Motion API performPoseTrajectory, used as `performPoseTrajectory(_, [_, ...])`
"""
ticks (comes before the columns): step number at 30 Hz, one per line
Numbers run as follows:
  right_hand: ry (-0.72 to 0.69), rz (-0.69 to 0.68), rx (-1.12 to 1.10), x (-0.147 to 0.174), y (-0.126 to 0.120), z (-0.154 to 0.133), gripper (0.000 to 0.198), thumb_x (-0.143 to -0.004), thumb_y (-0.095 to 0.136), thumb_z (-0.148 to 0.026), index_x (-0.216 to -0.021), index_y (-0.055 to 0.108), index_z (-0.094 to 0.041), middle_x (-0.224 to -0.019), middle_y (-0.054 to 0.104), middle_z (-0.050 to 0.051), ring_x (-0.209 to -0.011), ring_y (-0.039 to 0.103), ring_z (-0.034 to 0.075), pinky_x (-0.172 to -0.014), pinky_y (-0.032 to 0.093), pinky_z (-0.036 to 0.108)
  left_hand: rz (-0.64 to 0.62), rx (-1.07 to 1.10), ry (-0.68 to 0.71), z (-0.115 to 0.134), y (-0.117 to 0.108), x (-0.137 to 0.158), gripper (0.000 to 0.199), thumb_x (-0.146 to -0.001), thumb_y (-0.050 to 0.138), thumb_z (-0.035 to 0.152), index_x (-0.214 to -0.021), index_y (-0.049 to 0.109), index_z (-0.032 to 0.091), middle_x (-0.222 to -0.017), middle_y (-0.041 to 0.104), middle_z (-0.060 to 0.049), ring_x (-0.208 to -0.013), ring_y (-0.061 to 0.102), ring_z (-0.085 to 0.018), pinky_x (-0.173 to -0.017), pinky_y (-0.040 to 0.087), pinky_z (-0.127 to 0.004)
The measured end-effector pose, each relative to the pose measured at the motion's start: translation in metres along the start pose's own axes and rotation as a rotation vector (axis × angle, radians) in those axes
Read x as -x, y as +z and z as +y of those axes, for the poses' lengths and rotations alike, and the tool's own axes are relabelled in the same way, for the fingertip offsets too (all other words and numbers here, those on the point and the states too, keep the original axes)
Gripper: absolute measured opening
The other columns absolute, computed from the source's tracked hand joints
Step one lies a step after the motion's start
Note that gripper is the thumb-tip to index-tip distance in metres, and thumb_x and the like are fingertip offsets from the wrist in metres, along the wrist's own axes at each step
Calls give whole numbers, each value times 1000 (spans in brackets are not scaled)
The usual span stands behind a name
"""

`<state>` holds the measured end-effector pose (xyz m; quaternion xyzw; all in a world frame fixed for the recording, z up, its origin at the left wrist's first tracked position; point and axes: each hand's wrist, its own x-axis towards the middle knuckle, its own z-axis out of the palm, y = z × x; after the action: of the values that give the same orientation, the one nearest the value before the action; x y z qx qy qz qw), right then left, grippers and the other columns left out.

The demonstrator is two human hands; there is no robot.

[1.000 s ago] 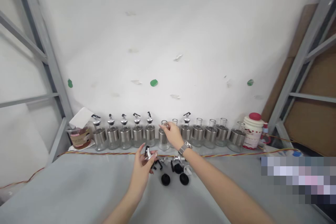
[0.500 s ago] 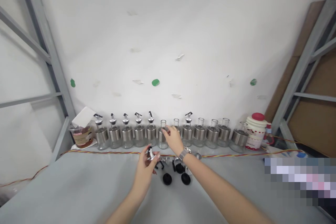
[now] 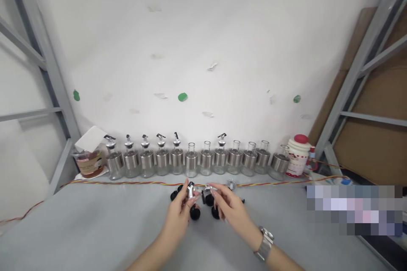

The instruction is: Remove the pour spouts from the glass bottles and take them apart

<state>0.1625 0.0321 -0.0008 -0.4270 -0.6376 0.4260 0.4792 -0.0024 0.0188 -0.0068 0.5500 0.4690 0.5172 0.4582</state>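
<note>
My left hand point(image 3: 177, 211) is closed around a silver pour spout point(image 3: 190, 190) with a black lever, held just above the table. Beside it my right hand point(image 3: 232, 208) has its fingers pinched together over the loose spouts; a small silver piece shows at the fingertips, but I cannot make out what it is. Several black-based spouts lie under and between my hands, among them one with a round black base point(image 3: 195, 213). Behind them stands a row of glass bottles with steel sleeves. Some carry spouts, like the bottle point(image 3: 177, 161) left of centre; others are open-necked, like the bottle point(image 3: 191, 161) beside it.
A twisted red and yellow cord point(image 3: 136, 183) runs across the grey table point(image 3: 95, 224) in front of the bottles. A tub point(image 3: 90, 165) with amber contents stands at the left end, a white jar with a red lid point(image 3: 297, 156) at the right. Metal shelf posts flank both sides.
My right hand has come away from the open-necked bottle in the middle and down to the loose spouts. My left hand keeps the pour spout, now nearer my right hand. The view has shifted slightly.
</note>
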Motion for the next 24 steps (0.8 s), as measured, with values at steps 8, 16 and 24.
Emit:
performPoseTrajectory(8, [-67, -49, 81, 8, 3, -2, 28, -87, 34, -39, -87, 54, -20, -61, 51, -2, -48, 45, 12, -46, 36, 22, -297, 105, 17, -6, 15, 12, 53, -77, 51, 27, -127, 37, 19, -88, 62, -5, -69, 53, -14, -60, 47, -25])
performPoseTrajectory(16, [-128, 62, 276, 9, 4, 2, 24, -87, 37, -35, -71, 47, -20, -63, 47, -1, -59, 44, 14, -56, 36, 24, -218, -160, 136, -4, 11, 15, 56, -68, 62, 33, -120, 46, 23, -105, 56, -9, -80, 55, -19, -67, 48, -29])
performPoseTrajectory(24, [-94, 43, 236, 15, 9, 0, 27, -86, 38, -37, -65, 40, -21, -60, 43, -3, -56, 40, 13, -52, 34, 23, -137, -486, 339, -11, 3, 14, 44, -72, 56, 25, -116, 50, 26, -111, 58, -6, -100, 54, -23, -88, 40, -36])
